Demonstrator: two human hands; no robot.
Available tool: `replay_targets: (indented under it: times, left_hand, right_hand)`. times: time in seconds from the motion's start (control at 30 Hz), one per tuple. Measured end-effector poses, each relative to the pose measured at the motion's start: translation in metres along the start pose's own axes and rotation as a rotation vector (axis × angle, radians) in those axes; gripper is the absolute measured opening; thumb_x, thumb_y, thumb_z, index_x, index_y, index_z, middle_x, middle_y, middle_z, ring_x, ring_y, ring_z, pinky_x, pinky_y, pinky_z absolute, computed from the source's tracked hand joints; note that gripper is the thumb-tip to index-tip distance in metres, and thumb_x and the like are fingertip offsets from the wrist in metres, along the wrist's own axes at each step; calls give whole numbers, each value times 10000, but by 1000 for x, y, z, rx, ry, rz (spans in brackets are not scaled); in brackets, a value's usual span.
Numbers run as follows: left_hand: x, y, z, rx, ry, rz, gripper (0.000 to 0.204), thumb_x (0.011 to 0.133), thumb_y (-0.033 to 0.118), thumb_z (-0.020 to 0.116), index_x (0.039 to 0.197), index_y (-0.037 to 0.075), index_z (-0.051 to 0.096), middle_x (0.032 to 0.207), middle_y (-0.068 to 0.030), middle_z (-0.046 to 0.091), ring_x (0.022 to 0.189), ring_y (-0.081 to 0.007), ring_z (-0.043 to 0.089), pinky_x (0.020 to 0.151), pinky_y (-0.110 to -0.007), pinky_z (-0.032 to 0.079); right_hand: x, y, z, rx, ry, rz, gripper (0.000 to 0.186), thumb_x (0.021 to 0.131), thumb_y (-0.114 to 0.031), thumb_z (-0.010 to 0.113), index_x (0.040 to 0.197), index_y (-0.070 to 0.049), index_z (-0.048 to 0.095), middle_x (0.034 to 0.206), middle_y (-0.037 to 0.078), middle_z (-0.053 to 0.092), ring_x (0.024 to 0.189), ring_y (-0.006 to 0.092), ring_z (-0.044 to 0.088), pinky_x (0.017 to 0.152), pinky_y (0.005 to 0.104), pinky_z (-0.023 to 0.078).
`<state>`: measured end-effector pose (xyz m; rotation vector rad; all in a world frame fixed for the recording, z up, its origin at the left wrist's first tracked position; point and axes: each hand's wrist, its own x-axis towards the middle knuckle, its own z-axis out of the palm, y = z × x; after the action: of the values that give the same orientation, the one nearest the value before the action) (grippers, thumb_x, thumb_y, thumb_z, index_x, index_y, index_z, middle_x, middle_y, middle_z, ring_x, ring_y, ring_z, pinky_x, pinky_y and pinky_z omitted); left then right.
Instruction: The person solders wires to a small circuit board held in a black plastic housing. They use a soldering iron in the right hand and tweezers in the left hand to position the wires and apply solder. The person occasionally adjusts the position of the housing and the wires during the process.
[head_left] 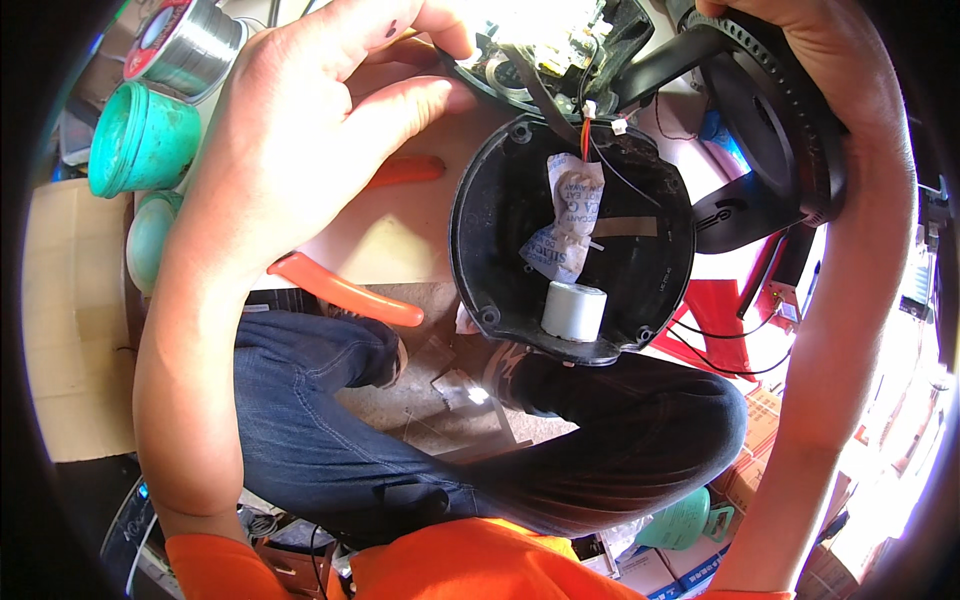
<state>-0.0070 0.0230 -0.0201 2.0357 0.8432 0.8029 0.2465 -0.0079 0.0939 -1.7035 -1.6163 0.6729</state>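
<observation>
Left hand (pixel 300 110): we pinch the rim of an opened black round device part (pixel 545 50) between thumb and fingers. Right hand (pixel 800 60): we grasp a black ribbed circular housing (pixel 770 130). Between and below them: black oval plastic shell (pixel 500 250), open, holding a white desiccant sachet (pixel 570 215) and white cylinder (pixel 574 310). Left: orange-handled pliers (pixel 345 290), green tubs (pixel 140 140), solder spool (pixel 185 40).

Matt black plastic shell (pixel 505 215) holds a crinkled paper sachet (pixel 567 215); glossy orange plastic plier handles (pixel 345 290); shiny metal solder spool (pixel 190 45).
</observation>
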Motion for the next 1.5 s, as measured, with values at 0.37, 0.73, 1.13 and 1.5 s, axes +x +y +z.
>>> replay_targets:
  times: [0.37, 0.73, 1.13, 1.5]
  left_hand:
    - [0, 0, 1, -46, -6, -39, 294, 949, -126, 664, 1208, 13, 664, 1116, -44, 708, 1073, -118, 686, 1006, -278, 542]
    - [0, 5, 0, 15, -14, -64, 266, 943, -107, 682, 1179, 14, 674, 1059, -41, 733, 1019, -115, 711, 952, -272, 557]
    - [1, 6, -1, 103, -8, -21, 264, 929, -92, 704, 1167, 20, 683, 1030, -55, 749, 996, -123, 716, 933, -286, 562]
    - [4, 12, -1, 130, 2, 67, 255, 923, -80, 709, 1155, 21, 681, 1032, -53, 743, 1010, -127, 716, 938, -292, 565]
  right_hand:
    - [0, -5, -1, -64, 13, 12, 198, 834, -119, 840, 954, 30, 787, 845, 92, 763, 744, 124, 702, 717, 252, 528]
    - [-4, -8, 4, -191, 78, -26, 201, 825, -114, 848, 946, 36, 793, 869, 97, 775, 788, 145, 724, 755, 257, 541]
    - [1, -4, 1, -100, 29, -11, 160, 829, -80, 841, 917, 35, 775, 888, 123, 787, 813, 161, 751, 773, 266, 570]
    - [1, -3, 2, -136, 34, -52, 161, 831, -74, 836, 918, 47, 778, 884, 126, 785, 803, 162, 743, 770, 271, 569]
